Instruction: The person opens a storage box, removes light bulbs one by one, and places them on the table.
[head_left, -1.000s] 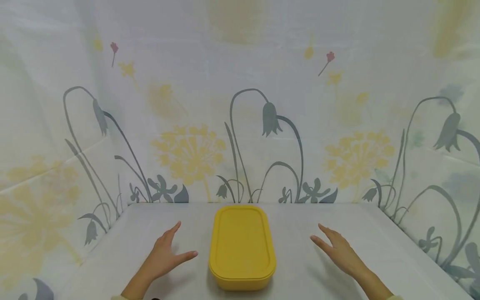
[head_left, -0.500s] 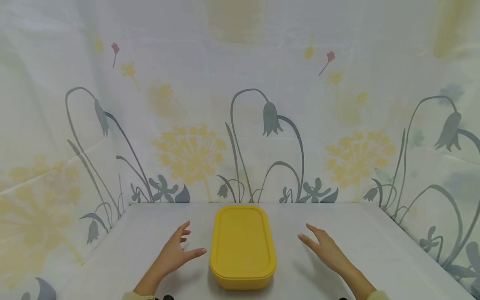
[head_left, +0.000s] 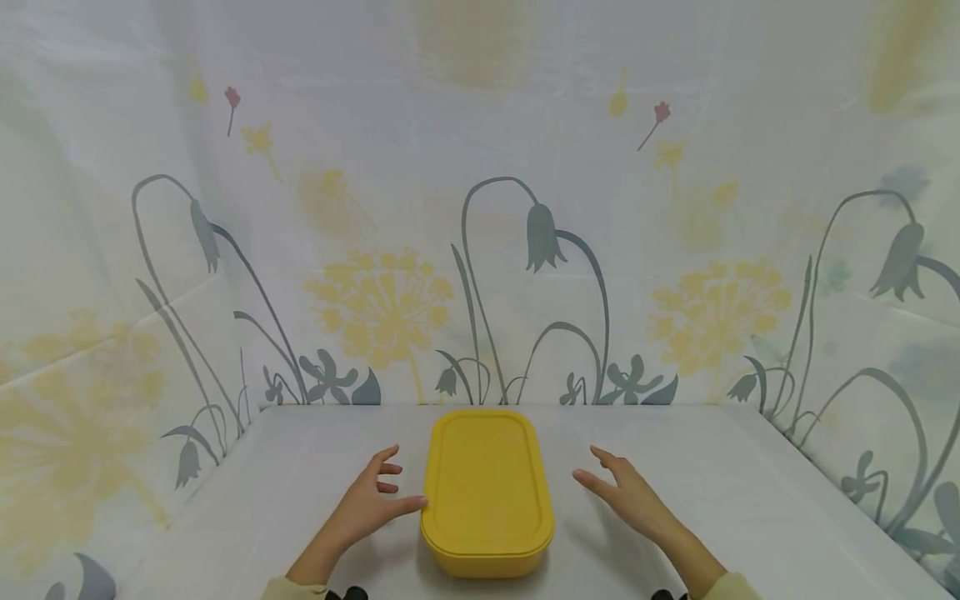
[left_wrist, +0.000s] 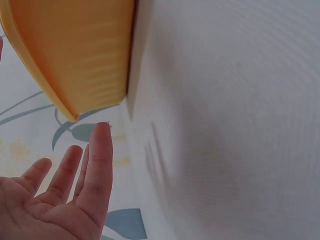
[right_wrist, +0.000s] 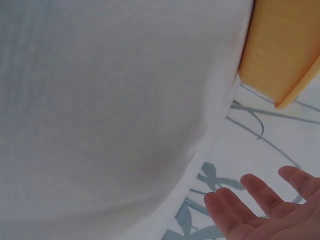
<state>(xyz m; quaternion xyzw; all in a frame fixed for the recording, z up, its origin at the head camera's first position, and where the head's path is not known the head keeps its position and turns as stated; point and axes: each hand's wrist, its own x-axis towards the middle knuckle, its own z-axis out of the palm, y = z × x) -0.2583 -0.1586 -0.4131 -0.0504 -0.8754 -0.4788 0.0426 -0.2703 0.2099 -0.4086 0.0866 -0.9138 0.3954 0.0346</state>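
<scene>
A yellow lidded food container point(head_left: 487, 492) sits in the middle of the white table, its lid on. My left hand point(head_left: 367, 504) is just left of it, fingers spread, the thumb tip at the lid's left edge; whether it touches I cannot tell. In the left wrist view the left hand's fingers point(left_wrist: 97, 170) are extended below the container's side wall point(left_wrist: 85, 50). To the right, my right hand point(head_left: 630, 496) hovers over the table with thumb and fingers apart, a gap away from the container. The right wrist view shows its loosely extended fingers point(right_wrist: 262, 197) and the container's wall point(right_wrist: 277, 45).
The white-covered table point(head_left: 720, 467) stretches to both sides of the container. A white curtain point(head_left: 480, 125) printed with grey and yellow flowers rises along the table's back edge and at both sides.
Both hands have moved inward toward the container, the left to the right and the right to the left. The container has stayed in place.
</scene>
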